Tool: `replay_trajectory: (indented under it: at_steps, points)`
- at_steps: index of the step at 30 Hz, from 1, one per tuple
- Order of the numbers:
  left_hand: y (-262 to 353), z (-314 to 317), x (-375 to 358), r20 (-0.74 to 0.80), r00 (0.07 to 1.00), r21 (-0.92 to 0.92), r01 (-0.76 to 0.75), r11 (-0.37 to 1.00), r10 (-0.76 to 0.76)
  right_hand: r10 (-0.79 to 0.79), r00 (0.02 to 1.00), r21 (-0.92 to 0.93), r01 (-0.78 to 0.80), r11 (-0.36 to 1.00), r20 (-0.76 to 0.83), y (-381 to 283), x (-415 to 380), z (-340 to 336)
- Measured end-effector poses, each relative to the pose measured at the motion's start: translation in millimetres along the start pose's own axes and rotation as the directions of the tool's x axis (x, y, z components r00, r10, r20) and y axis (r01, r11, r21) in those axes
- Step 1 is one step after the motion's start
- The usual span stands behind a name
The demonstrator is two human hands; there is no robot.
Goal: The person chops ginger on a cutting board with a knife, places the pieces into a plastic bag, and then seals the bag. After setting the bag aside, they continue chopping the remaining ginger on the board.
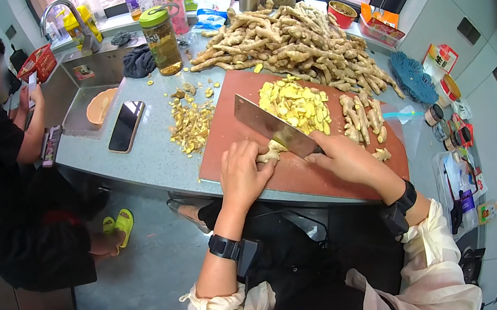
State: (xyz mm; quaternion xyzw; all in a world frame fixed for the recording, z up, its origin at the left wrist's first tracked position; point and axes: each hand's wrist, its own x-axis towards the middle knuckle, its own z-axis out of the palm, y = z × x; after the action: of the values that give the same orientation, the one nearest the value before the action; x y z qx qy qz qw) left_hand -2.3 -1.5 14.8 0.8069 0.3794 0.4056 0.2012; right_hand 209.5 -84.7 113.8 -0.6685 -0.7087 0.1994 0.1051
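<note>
My right hand (342,157) is closed round the handle of a cleaver (273,126), its broad blade slanting up to the left. Under my left hand (243,170), a piece of ginger root (270,152) is pinned on the brown cutting board (223,123), and the blade's edge is at its right end. Sliced ginger (296,105) lies heaped behind the blade. To the right of it are several whole ginger pieces (357,118), with a small stub (382,154) nearer me. My left fingers partly hide the piece they hold.
A large pile of ginger roots (302,41) fills the counter behind the board. Ginger scraps (191,127), a phone (127,127) and a green-lidded bottle (162,44) are to the left. Jars (436,115) line the right wall. A person (6,162) sits at left by the sink (80,111), holding a phone.
</note>
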Motion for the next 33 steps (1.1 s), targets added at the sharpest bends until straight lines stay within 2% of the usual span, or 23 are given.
replay_trajectory:
  at_steps: [4,6,19,24,33]
  points:
    - [-1,1,-1,0.001,1.0,-0.008,-0.004,1.0,0.004,-0.037,0.999,0.037,0.038,0.999,-0.031,-4,-8,-12]
    - [0,1,0,0.004,1.0,-0.007,-0.007,1.0,0.007,-0.008,1.0,0.005,0.008,1.0,0.02,-6,-10,-15]
    - [3,-2,1,0.021,1.0,0.004,0.008,1.0,-0.008,-0.013,0.998,-0.025,0.014,1.0,0.068,-8,-3,-15]
    - [3,-3,2,0.036,0.999,0.001,0.012,1.0,-0.012,0.039,0.993,-0.054,-0.033,0.998,0.112,-11,6,-14]
    - [0,1,0,0.007,1.0,0.013,-0.003,1.0,0.003,-0.003,0.999,0.0,0.003,1.0,0.041,-12,25,2]
